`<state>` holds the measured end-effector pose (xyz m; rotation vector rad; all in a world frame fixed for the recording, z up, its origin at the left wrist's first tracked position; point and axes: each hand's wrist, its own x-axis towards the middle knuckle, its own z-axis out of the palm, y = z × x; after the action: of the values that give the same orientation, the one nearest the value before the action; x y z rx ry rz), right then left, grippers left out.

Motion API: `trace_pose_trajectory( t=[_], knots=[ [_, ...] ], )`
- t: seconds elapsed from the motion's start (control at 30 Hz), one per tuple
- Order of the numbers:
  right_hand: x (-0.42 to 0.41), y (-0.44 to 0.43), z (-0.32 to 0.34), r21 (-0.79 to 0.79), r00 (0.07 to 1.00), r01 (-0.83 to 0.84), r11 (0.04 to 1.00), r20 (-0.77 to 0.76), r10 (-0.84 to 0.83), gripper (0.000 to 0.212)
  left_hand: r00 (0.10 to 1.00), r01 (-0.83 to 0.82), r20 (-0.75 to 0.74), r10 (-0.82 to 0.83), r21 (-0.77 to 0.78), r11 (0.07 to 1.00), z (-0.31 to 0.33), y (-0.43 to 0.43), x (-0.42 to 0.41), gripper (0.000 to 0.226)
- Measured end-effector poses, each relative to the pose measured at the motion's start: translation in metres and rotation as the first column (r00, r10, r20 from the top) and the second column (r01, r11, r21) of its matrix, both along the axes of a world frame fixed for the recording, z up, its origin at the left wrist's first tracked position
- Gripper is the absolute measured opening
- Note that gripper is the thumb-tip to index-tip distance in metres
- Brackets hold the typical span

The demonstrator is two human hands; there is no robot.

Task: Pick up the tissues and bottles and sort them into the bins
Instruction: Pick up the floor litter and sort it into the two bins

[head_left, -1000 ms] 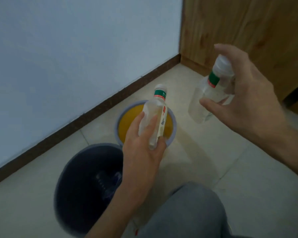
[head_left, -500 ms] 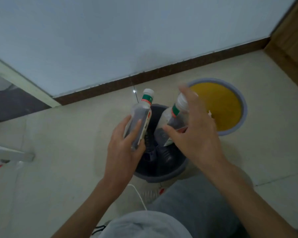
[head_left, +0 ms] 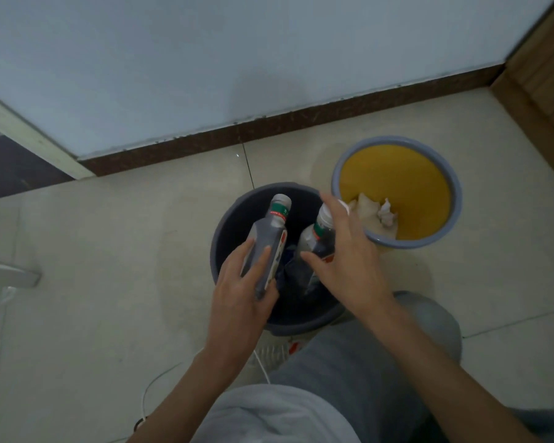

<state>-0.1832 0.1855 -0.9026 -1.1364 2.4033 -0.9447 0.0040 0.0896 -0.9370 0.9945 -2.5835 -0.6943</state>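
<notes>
While held above the dark bin (head_left: 237, 215), left hand (head_left: 240, 302) grasps left bottle (head_left: 271, 244), right hand (head_left: 349, 266) grasps right bottle (head_left: 320, 241)

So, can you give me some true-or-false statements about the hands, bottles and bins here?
1. The left hand holds a clear plastic bottle with a white cap over the dark grey round bin. True.
2. The right hand is empty. False: it holds a second clear plastic bottle.
3. The yellow-lined round bin holds crumpled white tissues. True.
4. The yellow-lined bin stands left of the dark bin. False: it stands to its right.
</notes>
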Motion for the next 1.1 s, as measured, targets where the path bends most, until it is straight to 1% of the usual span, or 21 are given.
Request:
trace_pose_trajectory(
  t=[0.1,0.27,0.33,0.4,0.5,0.73,0.8,0.93,1.03,1.1],
  knots=[
    [0.001,-0.003,-0.002,0.042,0.998,-0.027,0.999,-0.054,0.029,0.103,1.0,0.0,-0.014,-0.001,-0.007,1.0,-0.001,0.001,-0.003,0.068],
    [-0.001,-0.004,-0.009,0.035,0.999,0.003,0.999,0.05,-0.005,0.108,1.0,-0.008,-0.022,0.009,0.019,1.0,-0.009,0.0,-0.008,0.066],
    [-0.002,-0.003,-0.013,0.09,0.998,-0.045,0.995,0.045,0.041,0.115,1.0,-0.002,0.0,0.002,0.071,0.998,-0.013,0.002,-0.011,0.071],
    [-0.004,0.0,-0.017,0.146,0.996,-0.085,0.986,0.043,0.08,0.116,0.999,-0.007,0.051,0.001,0.131,0.991,-0.015,0.005,-0.013,0.082],
    [-0.009,0.003,-0.02,0.18,0.996,-0.081,0.98,0.055,0.073,0.106,0.996,-0.015,0.092,0.002,0.139,0.99,-0.016,0.006,-0.014,0.09],
    [-0.022,-0.001,-0.005,0.233,0.998,-0.066,0.97,0.009,0.066,0.082,0.996,-0.009,0.09,0.003,0.063,0.998,-0.004,-0.006,-0.022,0.088],
    [-0.024,-0.001,0.005,0.258,0.998,-0.059,0.964,-0.005,0.063,0.076,0.995,0.031,0.098,-0.034,0.035,0.999,0.003,-0.013,-0.031,0.088],
    [-0.031,0.007,0.033,0.263,0.999,-0.008,0.965,-0.038,0.018,0.067,0.979,0.179,0.101,-0.178,-0.002,0.984,0.026,-0.025,-0.062,0.085],
    [-0.037,0.032,0.062,0.27,0.99,0.117,0.956,-0.109,-0.09,0.065,0.952,0.299,0.077,-0.295,-0.048,0.953,0.051,-0.024,-0.1,0.083],
    [-0.039,0.062,0.084,0.256,0.967,0.232,0.938,-0.167,-0.194,0.064,0.912,0.41,0.054,-0.407,-0.06,0.91,0.068,-0.016,-0.128,0.084]
  ],
)
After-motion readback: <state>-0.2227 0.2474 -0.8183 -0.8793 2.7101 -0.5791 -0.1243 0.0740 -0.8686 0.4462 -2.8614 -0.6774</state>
